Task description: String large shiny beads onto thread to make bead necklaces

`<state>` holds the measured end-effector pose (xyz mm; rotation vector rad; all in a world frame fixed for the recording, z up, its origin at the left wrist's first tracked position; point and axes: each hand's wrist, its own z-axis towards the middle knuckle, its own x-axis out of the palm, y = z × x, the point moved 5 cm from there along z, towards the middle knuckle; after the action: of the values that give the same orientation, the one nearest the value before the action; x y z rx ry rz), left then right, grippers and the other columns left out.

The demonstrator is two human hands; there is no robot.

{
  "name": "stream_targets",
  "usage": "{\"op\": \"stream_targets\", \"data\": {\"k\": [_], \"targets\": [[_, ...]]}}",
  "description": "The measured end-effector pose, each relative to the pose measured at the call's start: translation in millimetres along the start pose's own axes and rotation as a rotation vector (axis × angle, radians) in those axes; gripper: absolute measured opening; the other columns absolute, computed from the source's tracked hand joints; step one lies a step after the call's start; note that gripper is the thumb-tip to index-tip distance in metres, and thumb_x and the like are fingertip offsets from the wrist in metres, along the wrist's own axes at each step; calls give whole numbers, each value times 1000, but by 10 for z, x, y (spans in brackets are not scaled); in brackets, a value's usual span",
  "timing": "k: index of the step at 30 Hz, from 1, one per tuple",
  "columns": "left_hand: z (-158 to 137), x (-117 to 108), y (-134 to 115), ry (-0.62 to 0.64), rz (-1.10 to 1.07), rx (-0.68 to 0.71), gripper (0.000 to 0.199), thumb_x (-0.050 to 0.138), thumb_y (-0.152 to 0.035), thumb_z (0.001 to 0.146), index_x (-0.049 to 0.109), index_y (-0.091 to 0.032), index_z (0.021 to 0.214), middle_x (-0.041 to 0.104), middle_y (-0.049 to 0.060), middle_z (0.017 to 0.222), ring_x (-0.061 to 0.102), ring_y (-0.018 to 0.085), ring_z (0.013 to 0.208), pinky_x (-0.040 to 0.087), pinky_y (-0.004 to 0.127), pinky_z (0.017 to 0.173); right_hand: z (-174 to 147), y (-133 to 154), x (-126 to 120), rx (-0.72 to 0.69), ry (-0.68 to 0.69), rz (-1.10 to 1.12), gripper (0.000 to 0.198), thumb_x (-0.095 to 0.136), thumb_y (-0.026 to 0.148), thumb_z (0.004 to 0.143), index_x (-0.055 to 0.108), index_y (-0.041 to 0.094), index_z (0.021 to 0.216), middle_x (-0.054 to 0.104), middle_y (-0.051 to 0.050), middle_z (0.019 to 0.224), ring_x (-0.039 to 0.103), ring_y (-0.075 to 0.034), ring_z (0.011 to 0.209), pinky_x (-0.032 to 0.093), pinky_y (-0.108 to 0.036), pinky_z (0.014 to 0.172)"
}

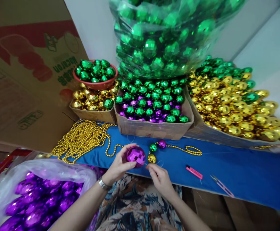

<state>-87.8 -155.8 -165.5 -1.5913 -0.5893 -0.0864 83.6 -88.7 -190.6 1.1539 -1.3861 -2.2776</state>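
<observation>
A large shiny purple faceted ball [136, 156] is held in my left hand [120, 163], the fingers and thumb closed round its left side. My right hand [159, 177] pinches a thin pale string [146, 165] at the ball's lower right. Just behind lie a smaller green ball [152, 147], a purple ball [162, 144] and a gold ball [152, 158], close together. From the small purple ball a gold bead chain [186, 149] runs right and ends in a loop. Another gold bead strand comes up to my left hand from the left.
Gold bead chains [81, 138] are heaped at the left of the blue cloth [173, 166]. Cartons of green, purple and gold balls line the back, under a big bag [154, 41]. A pink cutter [194, 172] and thread snips [223, 186] lie right. A bag of purple balls [46, 195] stands lower left.
</observation>
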Motion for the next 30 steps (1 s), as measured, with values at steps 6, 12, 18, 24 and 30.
{"op": "stream_targets", "data": {"k": [6, 12, 18, 24, 30], "targets": [[-24, 77, 56, 8, -206, -127, 66, 77, -29, 69, 51, -28, 129, 55, 10, 125, 60, 29, 102, 52, 42, 82, -22, -8, 31, -22, 11, 9, 27, 38, 24, 98, 64, 19, 95, 71, -7, 91, 68, -18, 85, 53, -27, 75], [5, 96, -77, 45, -1, 12, 72, 80, -27, 67, 49, -25, 132, 56, 11, 129, 54, 28, 115, 47, 34, 92, -10, -30, 51, 73, 23, -10, 24, 36, 26, 100, 58, 21, 107, 70, -5, 90, 68, -17, 84, 53, -25, 73], [77, 175, -248, 117, 125, 71, 70, 82, -27, 65, 51, -25, 127, 51, 12, 137, 51, 31, 122, 47, 37, 95, 49, -14, 21, 39, -43, 54, 24, 35, 25, 100, 57, 20, 95, 64, -5, 86, 63, -15, 80, 50, -23, 72], [124, 238, -263, 143, 46, 32, 75, 81, -30, 66, 48, -25, 133, 52, 13, 136, 54, 29, 117, 48, 33, 92, 53, -53, -11, 71, -86, 179, 25, 40, 30, 99, 61, 20, 92, 58, -4, 82, 58, -14, 71, 48, -23, 63], [134, 272, -304, 165, 4, 22, 77, 82, -32, 64, 50, -25, 133, 54, 12, 132, 54, 27, 114, 46, 32, 93, 45, -73, 20, 102, -110, 302, 27, 41, 33, 99, 62, 19, 90, 54, -2, 77, 56, -13, 61, 45, -22, 55]]}}
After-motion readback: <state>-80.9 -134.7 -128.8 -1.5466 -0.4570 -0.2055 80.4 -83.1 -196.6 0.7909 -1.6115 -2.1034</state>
